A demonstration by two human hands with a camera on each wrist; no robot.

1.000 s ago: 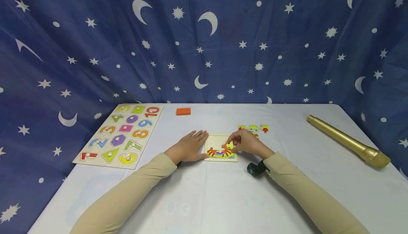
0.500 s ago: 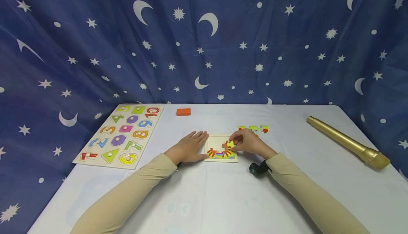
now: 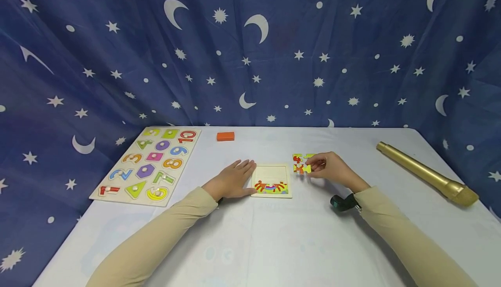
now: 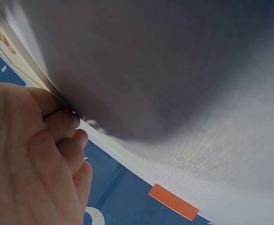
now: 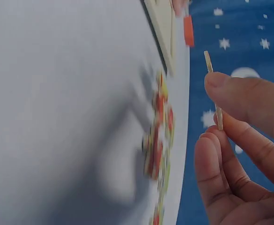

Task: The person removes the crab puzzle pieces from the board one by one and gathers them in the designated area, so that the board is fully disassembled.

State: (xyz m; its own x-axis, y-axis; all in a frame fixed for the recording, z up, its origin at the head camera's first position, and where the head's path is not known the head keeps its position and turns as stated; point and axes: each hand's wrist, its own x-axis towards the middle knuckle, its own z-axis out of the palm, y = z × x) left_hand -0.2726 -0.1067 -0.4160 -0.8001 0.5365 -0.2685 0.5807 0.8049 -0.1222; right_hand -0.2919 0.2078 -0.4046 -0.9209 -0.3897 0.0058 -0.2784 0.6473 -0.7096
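The right hand [image 3: 332,168] pinches a puzzle piece [image 3: 302,168] right of the puzzle tray [image 3: 271,173]; the left hand [image 3: 232,180], fingers extended, touches its left edge.

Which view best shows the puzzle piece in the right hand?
The head view. There the puzzle piece shows its red and yellow printed face, with the right hand gripping one side. The right wrist view is closer but shows it almost edge-on; the left wrist view does not show it.
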